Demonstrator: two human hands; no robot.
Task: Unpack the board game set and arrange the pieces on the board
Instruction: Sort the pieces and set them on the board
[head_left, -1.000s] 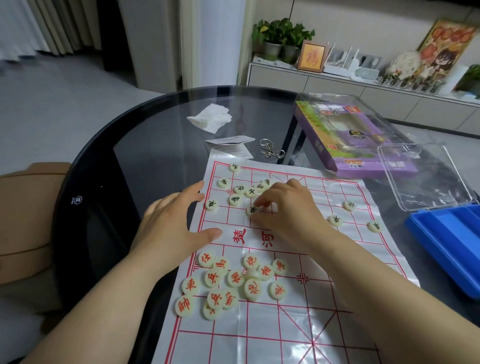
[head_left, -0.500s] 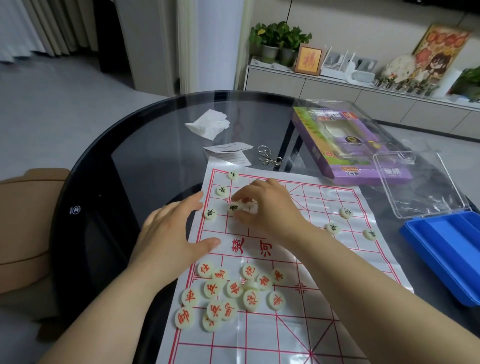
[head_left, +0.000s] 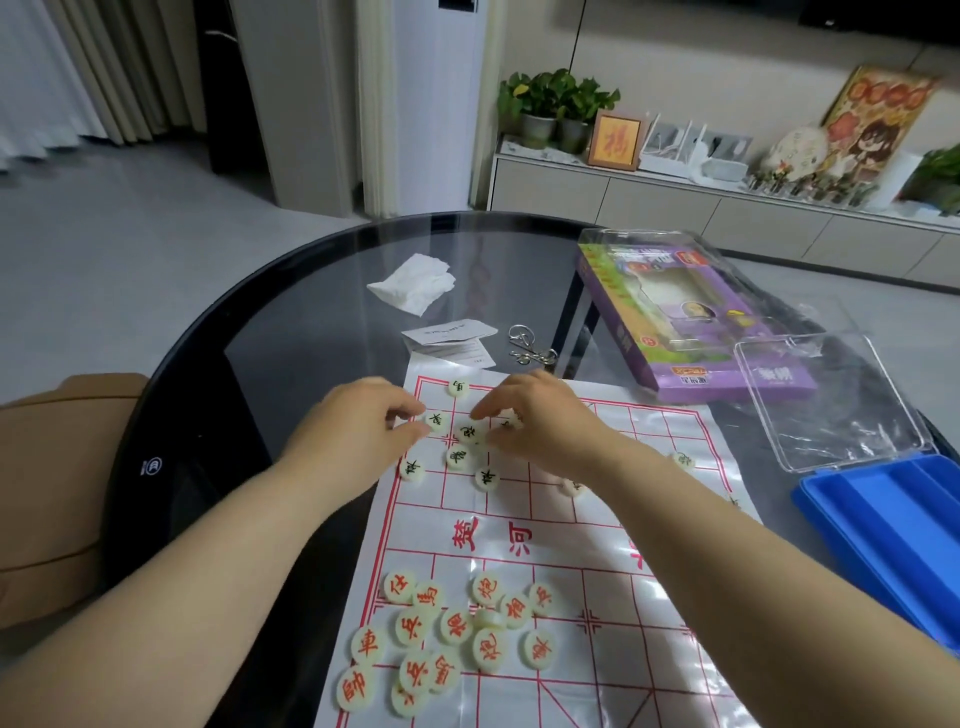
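While both hands work the far left corner of the board (head_left: 519, 535), sorting black-lettered discs onto the grid.

Left hand (head_left: 358, 434) pinching one disc (head_left: 435, 420) by its rim; right hand (head_left: 540, 421) curled over the far cluster (head_left: 470, 434), hold hidden. Small, light, hard and slick-looking: best taken at the rim between thumb and forefinger, or slid. Thin glossy sheet likely to shift on glass. Red-lettered discs (head_left: 457, 629) heaped near left. Readable: 楚 河 mid-board; 兵, 車, 馬 in red; box print (head_left: 691, 332) too blurred.
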